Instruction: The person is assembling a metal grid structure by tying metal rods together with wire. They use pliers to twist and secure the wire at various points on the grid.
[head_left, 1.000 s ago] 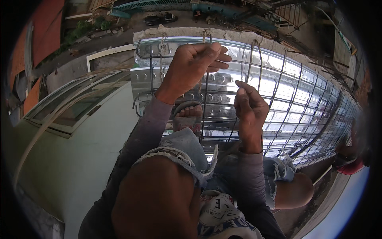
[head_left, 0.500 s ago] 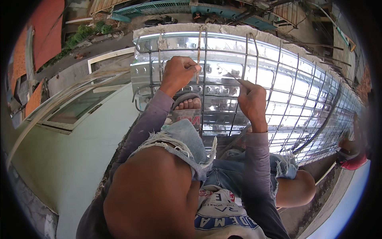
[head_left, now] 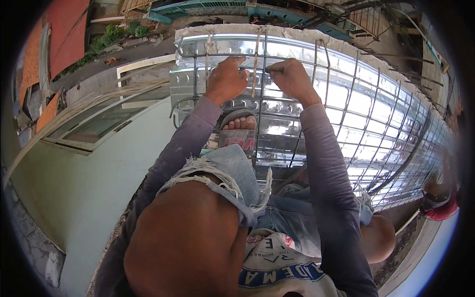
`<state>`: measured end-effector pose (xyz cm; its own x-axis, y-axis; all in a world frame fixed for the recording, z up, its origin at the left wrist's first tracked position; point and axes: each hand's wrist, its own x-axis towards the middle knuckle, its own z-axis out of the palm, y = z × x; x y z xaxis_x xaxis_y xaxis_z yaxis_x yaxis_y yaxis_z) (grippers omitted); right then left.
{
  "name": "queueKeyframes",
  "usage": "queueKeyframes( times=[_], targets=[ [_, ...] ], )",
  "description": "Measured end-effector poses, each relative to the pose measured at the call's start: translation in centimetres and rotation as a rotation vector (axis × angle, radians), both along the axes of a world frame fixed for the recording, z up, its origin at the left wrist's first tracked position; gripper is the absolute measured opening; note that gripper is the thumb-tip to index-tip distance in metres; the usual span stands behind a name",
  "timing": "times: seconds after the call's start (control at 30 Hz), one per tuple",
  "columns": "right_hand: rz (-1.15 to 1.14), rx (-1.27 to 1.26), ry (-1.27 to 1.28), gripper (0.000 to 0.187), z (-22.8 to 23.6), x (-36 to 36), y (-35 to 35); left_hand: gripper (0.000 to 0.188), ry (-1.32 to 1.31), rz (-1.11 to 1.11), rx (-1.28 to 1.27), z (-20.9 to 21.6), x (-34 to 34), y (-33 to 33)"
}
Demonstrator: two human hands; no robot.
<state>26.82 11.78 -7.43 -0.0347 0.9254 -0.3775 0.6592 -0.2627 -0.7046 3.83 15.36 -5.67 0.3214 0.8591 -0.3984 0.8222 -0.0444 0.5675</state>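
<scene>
A worker's left hand (head_left: 228,79) and right hand (head_left: 292,79), fingers curled, flank a brown rod (head_left: 256,62) at the far left of a steel-bar grid (head_left: 343,110) over shiny metal decking (head_left: 282,111); whether either closes on anything cannot be told.

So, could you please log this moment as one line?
left hand: curled, left of rusty rod | right hand: near dark bar | held: cannot tell | steel mesh: over shiny metal sheet
</scene>
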Motion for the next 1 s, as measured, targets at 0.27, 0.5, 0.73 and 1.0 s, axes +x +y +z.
queueKeyframes(
  times=[0.27, 0.5, 0.73, 1.0],
  targets=[
    [0.065, -0.167, 0.163, 0.031, 1.3, 0.5, 1.8, 0.028, 0.075, -0.001, -0.056, 0.9, 0.4, -0.3],
    [-0.099, -0.302, 0.2, 0.018, 1.9, 0.0, 0.2, 0.015, 0.13, -0.078, 0.156, 0.1, 0.5, -0.3],
    [-0.08, -0.078, 0.104, 0.019, 0.7, -1.0, -2.8, 0.01, 0.161, -0.159, 0.247, 0.9, 0.2, -1.4],
    [0.031, -0.178, 0.004, 0.023, 0.4, 1.0, -3.1, 0.026, 0.378, -0.209, -0.165, 3.0, 0.0, -1.1]
  ],
)
